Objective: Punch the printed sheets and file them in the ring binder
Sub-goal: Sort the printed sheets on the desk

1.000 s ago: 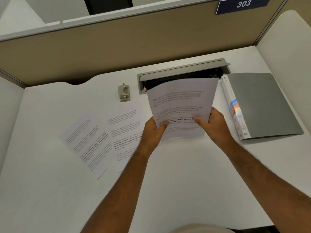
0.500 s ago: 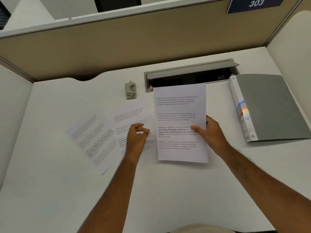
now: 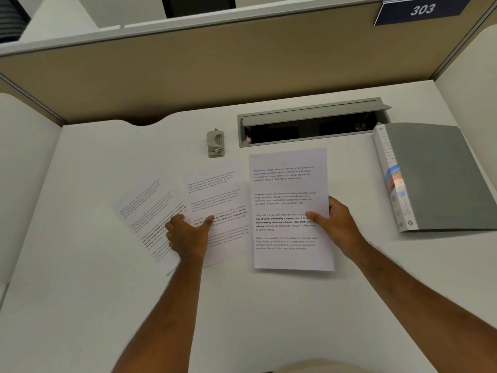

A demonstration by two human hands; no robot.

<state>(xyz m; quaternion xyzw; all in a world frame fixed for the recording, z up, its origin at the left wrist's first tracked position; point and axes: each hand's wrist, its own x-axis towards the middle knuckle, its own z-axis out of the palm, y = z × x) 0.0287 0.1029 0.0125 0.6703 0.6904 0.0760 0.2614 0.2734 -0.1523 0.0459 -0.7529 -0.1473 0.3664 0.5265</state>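
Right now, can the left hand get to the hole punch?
Probably yes. The left hand rests on the two loose sheets, and the hole punch stands just beyond them on bare desk. Nothing lies between; it would only need to lift off the paper and reach forward.

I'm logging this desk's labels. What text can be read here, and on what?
"303": blue sign on the partition.
"Village life is a peaceful, close-knit, and nature-connected way of living": right sheet.
Two left sheets: similar print, blurred.
Binder spine: labels too small.
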